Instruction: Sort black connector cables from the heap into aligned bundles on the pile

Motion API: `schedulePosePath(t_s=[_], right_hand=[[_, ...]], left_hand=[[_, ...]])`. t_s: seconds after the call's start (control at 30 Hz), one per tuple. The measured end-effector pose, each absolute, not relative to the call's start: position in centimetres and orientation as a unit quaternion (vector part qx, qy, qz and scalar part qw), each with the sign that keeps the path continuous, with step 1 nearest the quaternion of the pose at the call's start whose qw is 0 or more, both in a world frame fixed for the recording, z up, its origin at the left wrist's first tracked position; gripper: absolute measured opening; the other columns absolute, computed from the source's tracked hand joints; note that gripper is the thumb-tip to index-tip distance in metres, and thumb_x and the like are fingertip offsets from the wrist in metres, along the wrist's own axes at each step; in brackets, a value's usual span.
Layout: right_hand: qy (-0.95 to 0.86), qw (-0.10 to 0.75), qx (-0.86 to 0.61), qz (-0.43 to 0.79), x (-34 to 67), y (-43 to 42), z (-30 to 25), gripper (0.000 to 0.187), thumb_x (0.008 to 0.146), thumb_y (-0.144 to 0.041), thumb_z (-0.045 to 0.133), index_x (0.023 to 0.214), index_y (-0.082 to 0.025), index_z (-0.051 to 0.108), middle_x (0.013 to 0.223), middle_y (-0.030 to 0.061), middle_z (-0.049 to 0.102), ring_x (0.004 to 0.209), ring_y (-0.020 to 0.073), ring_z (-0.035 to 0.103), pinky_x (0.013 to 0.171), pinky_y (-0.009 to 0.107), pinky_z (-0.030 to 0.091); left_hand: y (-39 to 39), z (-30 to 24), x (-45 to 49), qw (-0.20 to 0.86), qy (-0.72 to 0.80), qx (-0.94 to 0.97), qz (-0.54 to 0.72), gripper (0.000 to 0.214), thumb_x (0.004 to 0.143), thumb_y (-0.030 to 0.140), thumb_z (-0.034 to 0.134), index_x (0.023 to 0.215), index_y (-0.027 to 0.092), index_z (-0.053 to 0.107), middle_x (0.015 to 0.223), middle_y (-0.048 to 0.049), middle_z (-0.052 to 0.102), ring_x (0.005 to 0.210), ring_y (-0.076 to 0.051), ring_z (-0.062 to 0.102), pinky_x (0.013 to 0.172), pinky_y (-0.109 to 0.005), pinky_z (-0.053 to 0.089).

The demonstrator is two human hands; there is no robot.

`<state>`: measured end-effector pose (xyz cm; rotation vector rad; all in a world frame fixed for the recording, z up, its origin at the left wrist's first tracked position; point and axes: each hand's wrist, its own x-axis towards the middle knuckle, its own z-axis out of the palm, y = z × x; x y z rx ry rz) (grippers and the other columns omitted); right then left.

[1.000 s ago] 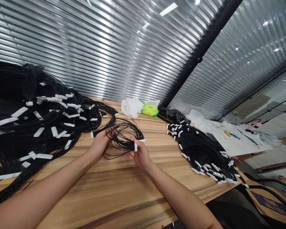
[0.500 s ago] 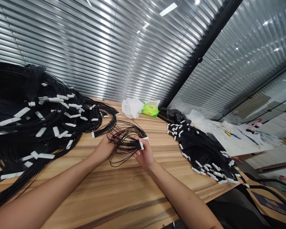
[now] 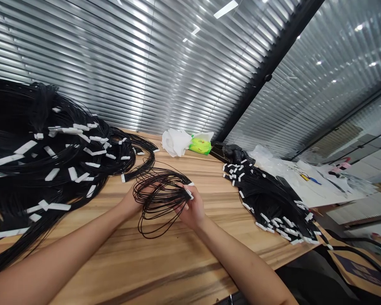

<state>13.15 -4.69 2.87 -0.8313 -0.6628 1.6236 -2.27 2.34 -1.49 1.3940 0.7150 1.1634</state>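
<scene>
A looped bundle of thin black wires [image 3: 160,199] with white connectors at its ends hangs between my hands, above the wooden table. My right hand [image 3: 193,207] is closed around the bundle's right end, just by a white connector [image 3: 189,194]. My left hand [image 3: 138,199] is closed on the loops from the left side; the wires in front cover most of its fingers. The loops fan out to the left and droop below my hands.
A large heap of black wire harnesses [image 3: 15,169] with white connectors covers the table's left. Another pile [image 3: 273,199] lies at the right. Crumpled white tissue [image 3: 175,143] and a green tissue pack [image 3: 200,145] stand at the back, before the blinds. A white side table [image 3: 324,192] holds tools and plastic bags.
The loops have gathered into a wider, rounder coil that reaches farther left and lower. My left hand has shifted slightly left and is more covered by wires. My right hand has hardly moved.
</scene>
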Motion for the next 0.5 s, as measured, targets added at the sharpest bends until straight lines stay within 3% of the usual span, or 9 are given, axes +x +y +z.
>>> schedulePosePath(t_s=[0.23,0.37,0.5], right_hand=[[-0.230,0.615,-0.370,0.657,13.1,-4.0,2.5,0.016,0.071,-0.035,0.057,0.060,-0.024,0.053,0.042,-0.0074,0.033,0.043,0.0129,0.037,0.048,0.025,0.038],[-0.222,0.607,-0.357,0.674,13.0,-4.0,2.4,0.016,0.072,-0.034,0.057,0.060,-0.023,0.054,0.041,-0.0078,0.033,0.042,0.0125,0.035,0.048,0.025,0.039],[-0.175,0.593,-0.327,0.715,13.2,-4.0,2.4,0.016,0.071,-0.032,0.059,0.059,-0.022,0.054,0.041,-0.0080,0.038,0.040,0.0103,0.035,0.049,0.024,0.041]], left_hand=[[1.8,0.8,-2.3,0.490,0.364,0.592,0.526,0.035,0.062,0.050,0.076,0.072,0.016,0.073,0.079,-0.0078,0.075,0.082,-0.028,0.067,0.082,-0.043,0.055],[1.8,0.6,-2.5,0.488,0.375,0.577,0.537,0.037,0.060,0.051,0.077,0.070,0.015,0.073,0.077,-0.0085,0.075,0.079,-0.028,0.067,0.076,-0.042,0.056],[1.7,0.1,-2.5,0.507,0.315,0.608,0.524,0.031,0.064,0.045,0.077,0.077,0.016,0.074,0.086,-0.0093,0.076,0.091,-0.029,0.068,0.089,-0.044,0.053]])
